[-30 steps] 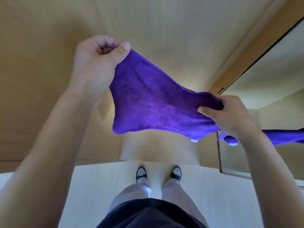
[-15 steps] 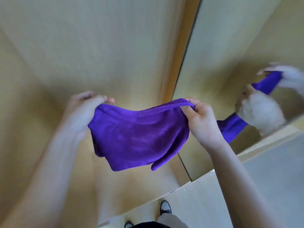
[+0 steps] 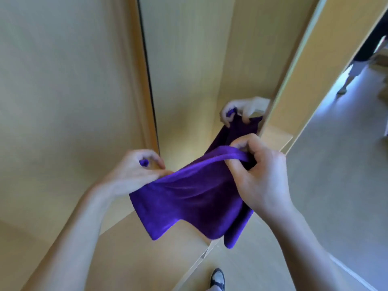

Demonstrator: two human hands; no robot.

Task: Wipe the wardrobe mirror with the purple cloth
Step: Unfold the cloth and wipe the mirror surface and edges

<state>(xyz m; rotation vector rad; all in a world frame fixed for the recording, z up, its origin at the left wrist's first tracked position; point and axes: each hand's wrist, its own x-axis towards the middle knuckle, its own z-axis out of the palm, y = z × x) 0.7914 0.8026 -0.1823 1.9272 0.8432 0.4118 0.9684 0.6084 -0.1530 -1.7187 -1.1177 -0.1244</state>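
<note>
Pale wooden wardrobe panels fill the left and upper part of the frame, and the mirror stands in the middle behind a dark vertical edge. Grey floor shows at the right. The purple cloth hangs in the centre, in front of the mirror and not touching it. The left hand pinches its left top corner, and the right hand is closed on the right top edge. A reflection of the cloth and a hand shows in the mirror. One shoe is at the bottom.
</note>
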